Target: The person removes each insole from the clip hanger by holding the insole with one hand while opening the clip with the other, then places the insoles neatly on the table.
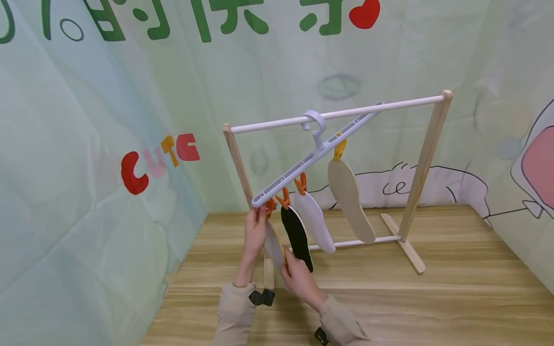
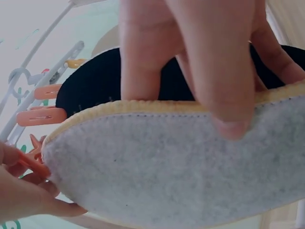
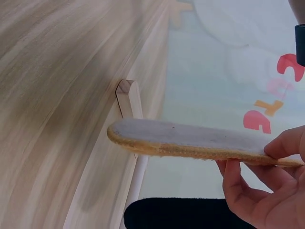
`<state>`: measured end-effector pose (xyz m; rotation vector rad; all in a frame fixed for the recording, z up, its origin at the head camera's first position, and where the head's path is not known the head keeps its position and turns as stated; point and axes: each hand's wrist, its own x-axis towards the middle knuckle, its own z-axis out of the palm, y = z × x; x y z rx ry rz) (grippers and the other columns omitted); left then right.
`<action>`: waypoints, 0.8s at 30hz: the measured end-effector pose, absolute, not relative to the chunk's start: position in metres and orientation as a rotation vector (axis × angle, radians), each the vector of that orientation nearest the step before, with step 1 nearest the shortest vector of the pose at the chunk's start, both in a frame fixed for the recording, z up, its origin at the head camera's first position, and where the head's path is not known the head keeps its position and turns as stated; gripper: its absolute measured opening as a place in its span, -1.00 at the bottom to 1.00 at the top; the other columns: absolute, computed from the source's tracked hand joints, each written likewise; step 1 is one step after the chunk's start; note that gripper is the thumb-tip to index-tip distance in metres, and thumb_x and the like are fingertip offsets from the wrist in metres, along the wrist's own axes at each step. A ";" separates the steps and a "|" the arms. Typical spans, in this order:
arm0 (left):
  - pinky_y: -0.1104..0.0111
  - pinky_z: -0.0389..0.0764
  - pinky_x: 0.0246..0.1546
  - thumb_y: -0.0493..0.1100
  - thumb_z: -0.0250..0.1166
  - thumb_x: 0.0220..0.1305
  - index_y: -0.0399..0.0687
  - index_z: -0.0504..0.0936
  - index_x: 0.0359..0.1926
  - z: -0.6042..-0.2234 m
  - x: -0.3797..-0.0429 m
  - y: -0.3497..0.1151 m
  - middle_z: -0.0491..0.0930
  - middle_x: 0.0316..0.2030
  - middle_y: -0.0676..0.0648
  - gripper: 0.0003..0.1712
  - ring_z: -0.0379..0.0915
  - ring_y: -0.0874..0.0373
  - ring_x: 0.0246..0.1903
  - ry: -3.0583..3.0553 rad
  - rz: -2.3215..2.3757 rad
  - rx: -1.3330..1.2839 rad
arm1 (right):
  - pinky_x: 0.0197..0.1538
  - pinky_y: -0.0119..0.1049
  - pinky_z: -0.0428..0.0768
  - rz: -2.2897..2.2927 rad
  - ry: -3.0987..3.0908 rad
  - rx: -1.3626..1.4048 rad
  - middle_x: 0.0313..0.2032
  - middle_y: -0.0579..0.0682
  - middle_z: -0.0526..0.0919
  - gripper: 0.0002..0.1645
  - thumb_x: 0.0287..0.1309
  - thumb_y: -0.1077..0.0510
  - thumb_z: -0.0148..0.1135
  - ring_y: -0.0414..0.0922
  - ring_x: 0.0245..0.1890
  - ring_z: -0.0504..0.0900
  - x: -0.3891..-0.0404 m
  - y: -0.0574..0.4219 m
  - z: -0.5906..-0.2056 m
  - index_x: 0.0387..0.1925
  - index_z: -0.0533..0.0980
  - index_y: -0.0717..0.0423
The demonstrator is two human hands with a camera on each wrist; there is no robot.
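Observation:
A grey-white insole with a yellowish fleecy edge hangs at the near end of the white hanger. My left hand is at its upper end and pinches an orange clothespin there; whether the pin's jaws bite the insole is hidden. My right hand grips the insole's edge lower down, thumb on the grey face, as the right wrist view shows. Beside it hang a black insole and a white insole on orange clothespins, then a beige insole on a yellow clothespin.
The hanger hooks over the white top bar of a rack with wooden posts. The rack's feet stand on a wood-grain table. A printed cloth backdrop encloses the back and sides.

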<state>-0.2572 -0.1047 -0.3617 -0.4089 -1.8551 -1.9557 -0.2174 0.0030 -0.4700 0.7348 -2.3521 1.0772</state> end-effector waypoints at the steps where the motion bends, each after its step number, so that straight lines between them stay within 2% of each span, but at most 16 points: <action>1: 0.46 0.43 -0.02 -0.32 -0.17 0.34 -0.53 0.32 0.05 -0.361 -0.257 -0.105 0.43 -0.08 -0.51 -0.63 0.51 0.25 -0.17 -1.872 -1.963 -0.387 | -0.58 -0.56 0.37 1.084 -2.349 0.735 -0.43 0.14 0.63 -0.54 0.06 0.37 0.04 -0.21 -0.59 0.53 -0.217 0.004 -0.470 0.06 0.30 0.31; 4: 0.52 0.43 -0.08 -0.34 -0.17 0.34 -0.55 0.34 0.03 -0.358 -0.256 -0.107 0.48 -0.10 -0.45 -0.64 0.48 0.39 -0.23 -1.902 -2.002 -0.323 | -0.58 -0.58 0.38 1.092 -2.338 0.735 -0.43 0.17 0.64 -0.53 0.04 0.38 0.05 -0.21 -0.58 0.54 -0.216 0.005 -0.470 0.05 0.31 0.29; 7: 0.55 0.42 -0.13 -0.34 -0.17 0.34 -0.57 0.34 0.02 -0.356 -0.255 -0.107 0.59 -0.17 -0.22 -0.63 0.47 0.46 -0.27 -1.894 -2.053 -0.283 | -0.57 -0.58 0.40 1.100 -2.318 0.740 -0.43 0.17 0.65 -0.52 0.02 0.40 0.06 -0.21 -0.58 0.55 -0.215 0.006 -0.470 0.05 0.31 0.29; 10: 0.55 0.43 -0.18 -0.34 -0.13 0.32 -0.59 0.34 0.01 -0.355 -0.254 -0.107 0.63 -0.32 0.05 -0.64 0.50 0.42 -0.31 -1.849 -2.112 -0.265 | -0.58 -0.60 0.38 1.108 -2.296 0.743 -0.46 0.14 0.64 -0.53 0.00 0.41 0.07 -0.24 -0.61 0.51 -0.215 0.007 -0.471 0.03 0.32 0.28; 12: 0.56 0.44 -0.23 -0.34 -0.09 0.31 -0.58 0.33 0.02 -0.355 -0.254 -0.107 0.61 -0.38 0.16 -0.64 0.52 0.39 -0.35 -1.820 -2.144 -0.257 | -0.60 -0.62 0.35 1.108 -2.285 0.742 -0.48 0.11 0.64 -0.53 0.00 0.42 0.07 -0.28 -0.62 0.49 -0.215 0.007 -0.472 0.02 0.33 0.26; 15: 0.56 0.43 -0.31 -0.34 -0.04 0.28 -0.52 0.37 0.01 -0.355 -0.255 -0.106 0.61 -0.43 0.20 -0.66 0.54 0.34 -0.40 -1.776 -2.188 -0.229 | -0.61 -0.65 0.32 1.122 -2.267 0.751 -0.52 0.07 0.63 -0.55 -0.01 0.42 0.07 -0.31 -0.64 0.45 -0.215 0.008 -0.473 0.00 0.34 0.25; 18: 0.56 0.44 -0.33 -0.29 0.01 0.25 -0.35 0.50 -0.17 -0.355 -0.255 -0.106 0.62 -0.45 0.21 -0.77 0.55 0.34 -0.43 -1.744 -2.216 -0.207 | -0.60 -0.65 0.35 1.144 -2.250 0.762 -0.50 0.09 0.64 -0.56 -0.01 0.43 0.07 -0.28 -0.60 0.52 -0.215 0.008 -0.474 -0.01 0.34 0.25; 21: 0.57 0.44 -0.34 -0.19 0.08 0.19 -0.13 0.53 -0.33 -0.355 -0.255 -0.105 0.62 -0.46 0.21 -0.86 0.54 0.34 -0.44 -1.711 -2.230 -0.212 | -0.59 -0.65 0.37 1.156 -2.242 0.762 -0.50 0.10 0.64 -0.57 -0.01 0.43 0.07 -0.26 -0.59 0.55 -0.214 0.009 -0.475 -0.03 0.34 0.25; 24: 0.57 0.41 -0.38 -0.12 0.10 0.14 -0.08 0.52 -0.32 -0.355 -0.255 -0.105 0.61 -0.47 0.22 -0.85 0.53 0.35 -0.45 -1.654 -2.240 -0.244 | -0.61 -0.65 0.33 1.177 -2.262 0.753 -0.55 0.06 0.62 -0.58 0.00 0.43 0.06 -0.32 -0.65 0.47 -0.213 0.009 -0.477 -0.03 0.35 0.26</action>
